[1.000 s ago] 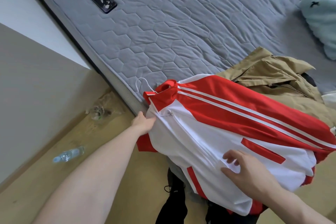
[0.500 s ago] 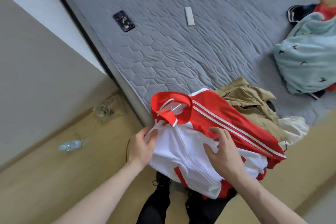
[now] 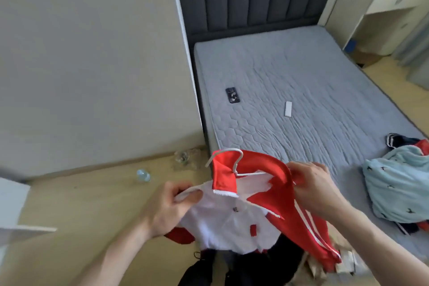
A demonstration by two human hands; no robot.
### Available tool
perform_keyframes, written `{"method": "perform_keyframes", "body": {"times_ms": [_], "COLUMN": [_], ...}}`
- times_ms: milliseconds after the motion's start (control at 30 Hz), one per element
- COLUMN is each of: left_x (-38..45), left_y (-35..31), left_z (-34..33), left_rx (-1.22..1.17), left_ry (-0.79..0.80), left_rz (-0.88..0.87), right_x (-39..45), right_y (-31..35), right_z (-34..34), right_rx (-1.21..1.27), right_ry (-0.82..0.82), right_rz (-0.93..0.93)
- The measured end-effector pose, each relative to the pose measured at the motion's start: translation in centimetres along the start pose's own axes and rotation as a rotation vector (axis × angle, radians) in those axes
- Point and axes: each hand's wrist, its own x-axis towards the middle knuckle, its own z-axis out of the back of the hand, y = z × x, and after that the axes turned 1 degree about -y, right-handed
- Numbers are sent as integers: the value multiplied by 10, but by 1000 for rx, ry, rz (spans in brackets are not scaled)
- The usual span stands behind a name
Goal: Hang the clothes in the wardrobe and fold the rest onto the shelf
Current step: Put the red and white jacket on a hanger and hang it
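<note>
The red and white jacket (image 3: pixel 232 220) now hangs lifted in front of the person, where a second ago it lay draped over the tan garment at the bed's edge. The right hand (image 3: pixel 311 183) has left the white front panel and now grips the red collar and shoulder, while the left hand (image 3: pixel 171 204) pinches the white hanger (image 3: pixel 228 158) end at the other shoulder. The hanger's hook now stands clear above the collar.

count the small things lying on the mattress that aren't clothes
2. A dark phone lies near the mattress's left edge, and a white remote lies to its right, nearer the middle. The clothes pile could hide more.
</note>
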Motion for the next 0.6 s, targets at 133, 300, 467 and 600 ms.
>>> {"method": "perform_keyframes", "body": {"times_ms": [133,300,467,600], "left_x": [-68,-140,-215,-291], "left_y": [-18,-5,28,59], "left_z": [52,118,183,226], "left_rx": [58,249,412,488], "left_ry": [-225,-528,-720,-830], "left_rz": [-5,43,136,231], "right_x": [-13,-18,-17,-28], "right_y": [65,166,285,382], "right_z": [32,32,2,-43], "right_rx": [99,228,294,277], "right_ry": [142,304,397,424], "right_rz": [179,409,575,685]}}
